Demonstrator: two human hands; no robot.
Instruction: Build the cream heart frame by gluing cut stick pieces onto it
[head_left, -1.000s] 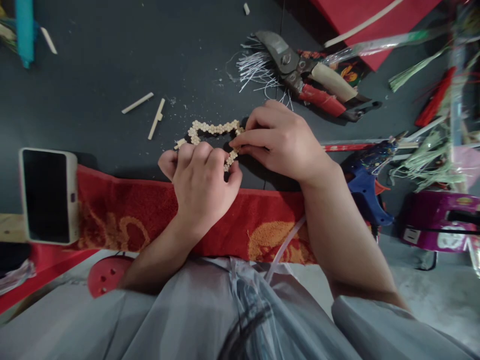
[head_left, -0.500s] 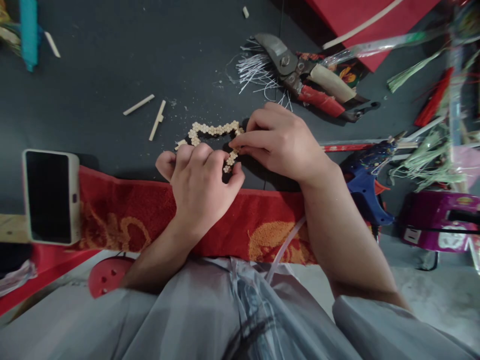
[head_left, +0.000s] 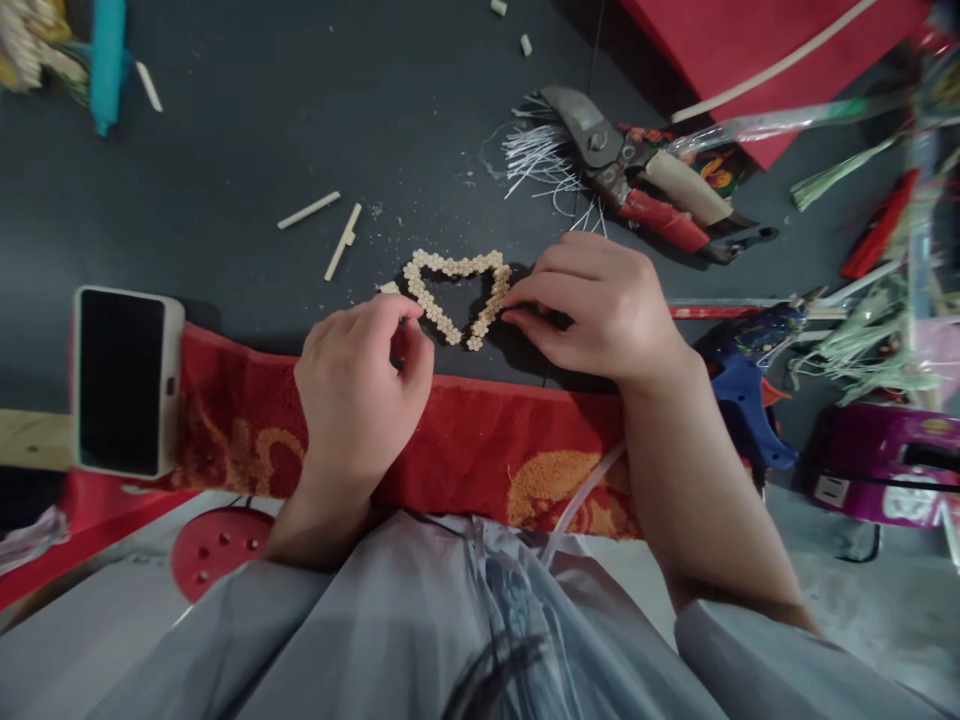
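Surfaces: pale beige triangular frame of knobbly pieces, matt and rough; dark grey tabletop, matt, crumb-dusted; red terry-cloth towel, nappy; cream plastic phone, glossy black screen; grey metal shears, dull blades.

Around the beaded triangle
Left hand just left, right hand touching right — cloth in front, phone well left, shears behind-right.

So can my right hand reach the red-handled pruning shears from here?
Probably yes: the right hand rests by the cream beaded triangle, and the red-handled pruning shears lie just beyond it, only thin white strands between.
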